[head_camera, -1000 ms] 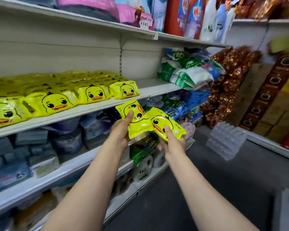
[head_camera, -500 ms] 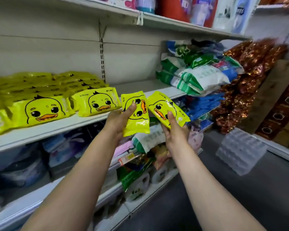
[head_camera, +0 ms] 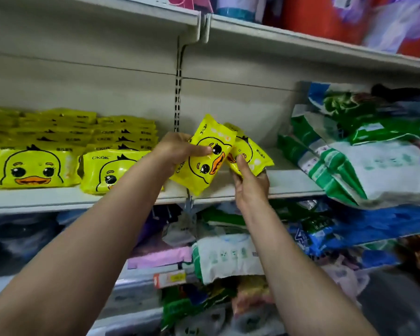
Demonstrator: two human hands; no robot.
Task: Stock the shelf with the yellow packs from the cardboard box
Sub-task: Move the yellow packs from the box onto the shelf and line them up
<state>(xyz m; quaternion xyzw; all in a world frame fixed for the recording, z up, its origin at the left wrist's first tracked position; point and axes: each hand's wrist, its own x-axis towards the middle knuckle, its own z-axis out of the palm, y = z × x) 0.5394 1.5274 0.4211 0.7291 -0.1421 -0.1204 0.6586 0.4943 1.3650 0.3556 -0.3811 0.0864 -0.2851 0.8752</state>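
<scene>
Left hand [head_camera: 177, 149] pinches one pack [head_camera: 204, 158], right hand [head_camera: 250, 183] another [head_camera: 251, 154]. Likely light, soft, slippery film; grip pack edges.

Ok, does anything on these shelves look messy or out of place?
Yes. The green-and-white bags on the right of the duck shelf are heaped askew and overhang its front edge. The stacked yellow packs on the left lie tidy.

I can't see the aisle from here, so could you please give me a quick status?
Left hand grips one yellow pack; right hand grips a second pack. Both at the shelf gap. Nothing blocking.
</scene>
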